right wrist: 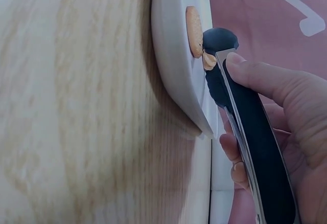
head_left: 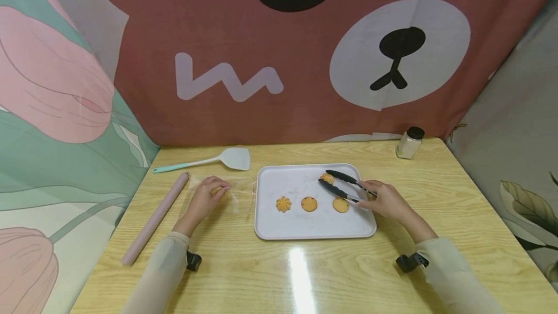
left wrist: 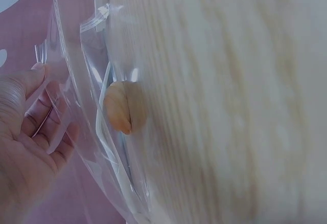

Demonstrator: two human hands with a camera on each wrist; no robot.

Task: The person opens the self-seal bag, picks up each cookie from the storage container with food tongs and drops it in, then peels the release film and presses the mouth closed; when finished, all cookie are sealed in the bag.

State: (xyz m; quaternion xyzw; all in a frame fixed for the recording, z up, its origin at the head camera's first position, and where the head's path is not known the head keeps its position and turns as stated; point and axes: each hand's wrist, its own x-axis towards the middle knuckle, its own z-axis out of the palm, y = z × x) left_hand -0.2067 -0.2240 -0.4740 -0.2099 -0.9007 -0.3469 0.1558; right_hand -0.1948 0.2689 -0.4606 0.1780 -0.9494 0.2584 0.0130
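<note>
My left hand (head_left: 207, 202) pinches the edge of a clear plastic bag (head_left: 242, 197) on the table, between thumb and fingertip in the left wrist view. Inside the bag lies a golden cookie (left wrist: 117, 109). On the right, my right hand (head_left: 390, 201) grips black-tipped tongs (head_left: 342, 176) over a white tray (head_left: 279, 227). A swirled cookie (head_left: 327, 178) is between the tong tips, at the tray's back right. In front of it are a flower-shaped cookie (head_left: 283, 204), a round cookie (head_left: 309, 204) and another round cookie (head_left: 341, 205), partly beside the tongs.
A spatula (head_left: 235, 158) with a mint handle lies at the back left. Left of the bag is a long pinkish roll (head_left: 154, 219). A black-lidded jar (head_left: 410, 143) stands at the back right, near the cloth backdrop (head_left: 218, 120).
</note>
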